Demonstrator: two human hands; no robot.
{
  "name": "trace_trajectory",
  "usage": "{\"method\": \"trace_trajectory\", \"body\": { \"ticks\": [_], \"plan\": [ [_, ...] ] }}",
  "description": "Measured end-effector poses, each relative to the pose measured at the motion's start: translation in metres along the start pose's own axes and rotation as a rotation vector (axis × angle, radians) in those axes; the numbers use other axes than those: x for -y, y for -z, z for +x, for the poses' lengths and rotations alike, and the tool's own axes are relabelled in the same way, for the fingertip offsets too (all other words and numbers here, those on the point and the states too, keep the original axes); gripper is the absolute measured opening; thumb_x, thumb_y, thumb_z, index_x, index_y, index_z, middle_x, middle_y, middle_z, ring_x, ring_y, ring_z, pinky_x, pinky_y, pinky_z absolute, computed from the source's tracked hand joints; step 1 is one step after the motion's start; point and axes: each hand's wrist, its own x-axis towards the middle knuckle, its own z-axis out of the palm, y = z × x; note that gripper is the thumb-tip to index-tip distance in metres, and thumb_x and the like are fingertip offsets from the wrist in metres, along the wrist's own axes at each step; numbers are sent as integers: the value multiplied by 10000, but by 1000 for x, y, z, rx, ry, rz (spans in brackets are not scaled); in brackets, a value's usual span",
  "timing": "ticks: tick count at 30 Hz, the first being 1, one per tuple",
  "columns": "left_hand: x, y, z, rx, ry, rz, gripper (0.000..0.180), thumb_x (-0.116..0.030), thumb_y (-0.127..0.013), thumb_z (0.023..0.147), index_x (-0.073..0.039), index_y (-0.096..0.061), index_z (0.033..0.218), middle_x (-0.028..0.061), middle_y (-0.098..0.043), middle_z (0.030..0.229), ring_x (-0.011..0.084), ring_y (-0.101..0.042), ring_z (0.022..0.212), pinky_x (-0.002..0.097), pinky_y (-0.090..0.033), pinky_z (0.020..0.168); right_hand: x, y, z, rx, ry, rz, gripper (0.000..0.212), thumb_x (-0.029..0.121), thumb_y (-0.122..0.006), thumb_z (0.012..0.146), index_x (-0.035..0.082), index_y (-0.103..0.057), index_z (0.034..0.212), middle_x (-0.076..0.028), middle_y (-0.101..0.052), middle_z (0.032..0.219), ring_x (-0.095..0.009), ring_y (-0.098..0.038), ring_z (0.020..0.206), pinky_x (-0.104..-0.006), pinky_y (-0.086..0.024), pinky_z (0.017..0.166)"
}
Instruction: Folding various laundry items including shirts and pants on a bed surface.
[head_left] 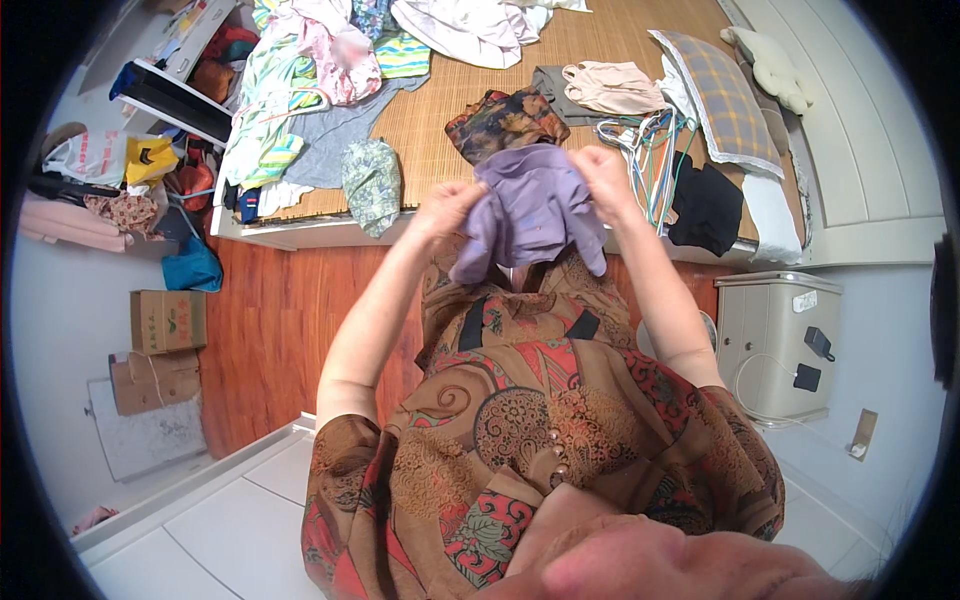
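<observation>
Mat-covered bed [420, 130]; clothes [340, 60] heap at far left, hangers [643, 140] bunch at right, perhaps set apart for easy reach. Purple garment [535, 200] hangs by the near edge, left hand [447, 208] and right hand [607, 185] pinched closed on opposite sides (seemingly to spread it).

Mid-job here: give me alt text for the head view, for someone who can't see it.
A left hand and right hand hold a purple garment between them. Beyond, a mat-covered bed bears heaped clothes, a bundle of hangers and a plaid pillow.
</observation>
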Motion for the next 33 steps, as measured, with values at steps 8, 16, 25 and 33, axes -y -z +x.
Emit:
{"method": "trace_trajectory", "body": {
  "ticks": [8, 16, 25, 33],
  "plan": [
    [32, -38, 8, -65, -48, 28, 265, -292, -595, 911, -74, -633, 765, -50, -585, 670, 29, -485, 557, 188, -383, 499, -4, -55, -34, 101, 116, -668, 269, 255, -642, 797, -5, -600, 742, -127, -584, 627, -204, -578, 605, -347, -453, 585],
    [16, -46, 1, -140, 16, -302, 226, -273, -608, 894, -52, -633, 852, -3, -602, 746, 64, -545, 646, 214, -451, 574, 16, -73, -62, 233, 449, -766, 271, 153, -667, 765, -2, -591, 973, -171, -543, 962, -346, -572, 886, -399, -474, 741],
    [37, -9, 13, -15, -304, 192, 154, -107, -600, 868, -20, -622, 993, 19, -654, 842, 87, -596, 713, 266, -495, 631, 44, -48, -44, 243, 470, -686, 149, 98, -610, 809, -2, -630, 918, -136, -622, 892, -270, -616, 810, -329, -489, 688],
    [9, -27, -17, -62, -404, 1243, 222, -163, -626, 745, -98, -652, 956, 183, -641, 813, 366, -616, 813, 447, -488, 703, 30, -34, -25, 718, 444, -921, 291, -14, -500, 740, 14, -625, 1001, -163, -628, 967, -337, -593, 930, -389, -475, 816]
  ]
}}
